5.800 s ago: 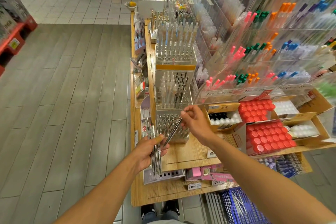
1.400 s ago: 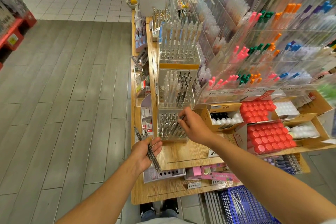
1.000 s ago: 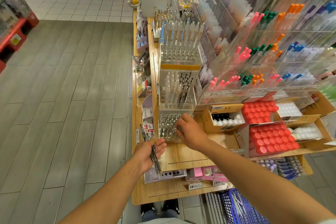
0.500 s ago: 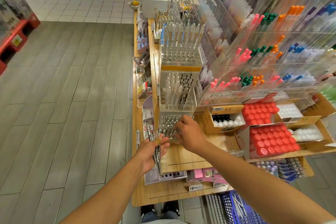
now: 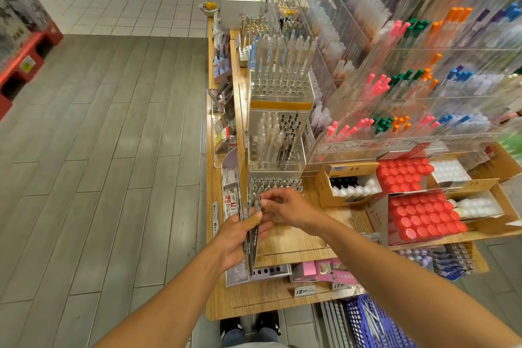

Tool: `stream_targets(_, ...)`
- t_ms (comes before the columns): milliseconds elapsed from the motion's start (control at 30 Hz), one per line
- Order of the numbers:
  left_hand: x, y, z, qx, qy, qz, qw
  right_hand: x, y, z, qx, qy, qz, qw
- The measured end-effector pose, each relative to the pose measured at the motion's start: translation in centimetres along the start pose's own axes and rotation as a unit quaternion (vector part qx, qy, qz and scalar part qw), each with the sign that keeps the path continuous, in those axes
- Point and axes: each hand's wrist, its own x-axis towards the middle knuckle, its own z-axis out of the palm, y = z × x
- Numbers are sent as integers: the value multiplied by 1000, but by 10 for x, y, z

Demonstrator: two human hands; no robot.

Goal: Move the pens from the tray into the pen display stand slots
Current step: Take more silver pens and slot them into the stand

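1. Head view: the left hand (image 5: 236,237) curls its fingers round a bunch of pens (image 5: 252,234). They point up past its thumb, so one is easy to pick.
2. Just above that thumb, the right hand (image 5: 288,206) pinches the top of one pen with thumb and fingertips, likely to pull it free.
3. Right behind those fingertips is the stand (image 5: 275,185), nearly full. Keeping the bunch close makes each trip short.
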Motion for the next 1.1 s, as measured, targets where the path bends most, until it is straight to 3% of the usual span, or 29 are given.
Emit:
stream_targets(200, -1, 0, 5, 5, -13, -2, 1000, -3, -5, -2, 57, -1, 7, 998)
stream_targets(300, -1, -2, 8, -2, -7, -5, 1000, -5, -10, -2, 32, 0, -3, 999)
stream_targets(400, 2, -2, 4, 16, 21, 13, 1000, -2, -17, -13, 21, 58, 4, 998)
stream_targets(500, 6, -3, -9, 25, 96, 41, 994, 1, -25, -36, 28, 137, -25, 990)
stream_targets(600, 7, -3, -22, 27, 143, 35, 989, -2, -22, -42, -71, 155, -93, 981)
stream_targets(800, 7, -3, -25, 49, 151, 5, 987, -2, -2, -17, -267, 98, -155, 946)
stream_targets(1100, 5, -3, -23, 55, 143, 11, 988, 4, 8, -7, -356, 71, -190, 912)
